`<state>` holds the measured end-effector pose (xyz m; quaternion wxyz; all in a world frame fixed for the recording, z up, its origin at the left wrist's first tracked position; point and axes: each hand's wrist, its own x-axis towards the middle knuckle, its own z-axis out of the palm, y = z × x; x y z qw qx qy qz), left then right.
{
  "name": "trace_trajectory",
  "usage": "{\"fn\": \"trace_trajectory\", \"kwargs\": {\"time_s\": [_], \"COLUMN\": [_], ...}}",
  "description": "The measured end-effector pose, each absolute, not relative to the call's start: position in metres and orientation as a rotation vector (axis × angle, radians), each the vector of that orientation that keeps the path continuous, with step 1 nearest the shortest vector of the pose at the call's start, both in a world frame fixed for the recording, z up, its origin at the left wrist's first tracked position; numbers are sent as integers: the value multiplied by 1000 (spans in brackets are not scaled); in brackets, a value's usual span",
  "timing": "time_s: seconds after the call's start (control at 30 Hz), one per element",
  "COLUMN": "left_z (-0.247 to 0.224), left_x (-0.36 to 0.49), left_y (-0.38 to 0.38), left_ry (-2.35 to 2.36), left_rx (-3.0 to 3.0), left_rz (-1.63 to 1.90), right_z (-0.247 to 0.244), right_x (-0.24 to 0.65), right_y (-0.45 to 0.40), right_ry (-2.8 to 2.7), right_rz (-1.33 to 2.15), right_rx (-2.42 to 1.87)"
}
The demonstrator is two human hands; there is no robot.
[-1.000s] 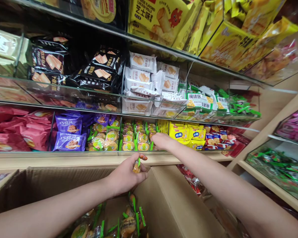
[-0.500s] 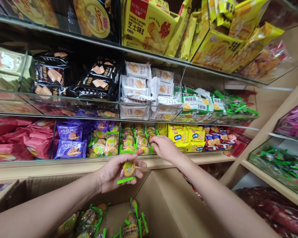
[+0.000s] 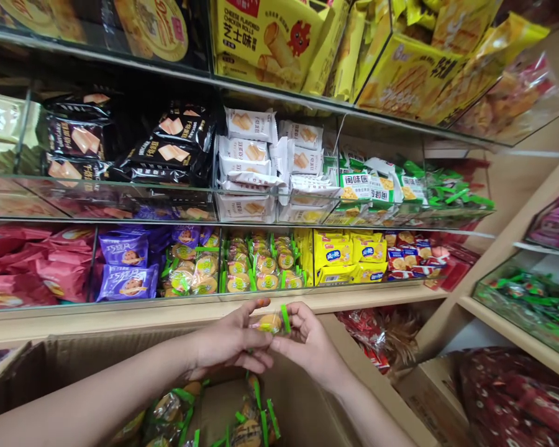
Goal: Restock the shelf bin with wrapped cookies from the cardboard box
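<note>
Two bare hands meet over an open box (image 3: 65,360), a clear-wrapped packet (image 3: 268,322) between them, just short of a snack shelf's wooden edge (image 3: 121,313). The left hand (image 3: 230,338) appears to hold the packet lightly, thumb below and index finger reaching over; the right hand's (image 3: 310,347) thumb and fingers curve around its green end. Whether the right has a firm grip cannot be told. The neat way, in this judgement, is to pinch the flat green end rather than the biscuit, which could crack, and to let one side go only once the other has a sure hold.

Behind, matching packets (image 3: 265,264) stand in tight columns, yellow packs (image 3: 333,254) to their right and, past a glass divider (image 3: 221,267), more of the kind and purple packs (image 3: 125,282) to their left. Glass along the front and an overhanging tier of white packs (image 3: 246,152) would narrow any reach inward. Below, loose packets (image 3: 246,428) lie in the box, partly hidden by the left forearm.
</note>
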<state>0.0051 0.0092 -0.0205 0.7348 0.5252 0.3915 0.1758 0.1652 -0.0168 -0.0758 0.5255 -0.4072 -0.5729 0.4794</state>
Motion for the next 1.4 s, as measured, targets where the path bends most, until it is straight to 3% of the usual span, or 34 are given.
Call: {"fn": "trace_trajectory", "kwargs": {"time_s": [0.2, 0.33, 0.43, 0.67, 1.03, 1.23, 1.3, 1.4], "left_z": [-26, -17, -12, -27, -35, -35, -32, -22], "left_x": [11, 5, -2, -7, 0, -5, -9, -13], "left_y": [11, 25, 42, 74, 73, 73, 73, 72], "left_ry": [969, 1016, 981, 1180, 1330, 1291, 1244, 1129], "left_rx": [1502, 2324, 2924, 3216, 3196, 3198, 3198, 3164], "left_rz": [498, 795, 671, 291, 331, 318, 304, 288], "right_z": [-45, -9, 2, 2, -6, 9, 6, -17], "right_x": [193, 209, 207, 186, 178, 170, 164, 145], "right_y": [-18, 14, 47, 86, 102, 69, 45, 10], "right_ry": [-1756, -1695, -1950, -2233, -2443, -2302, -2313, -2647], "right_rz": [571, -122, -386, -465, -656, -716, -642, -225], "right_rx": [-1233, -1494, -1738, -1920, -1896, -1857, -1740, -1374]}}
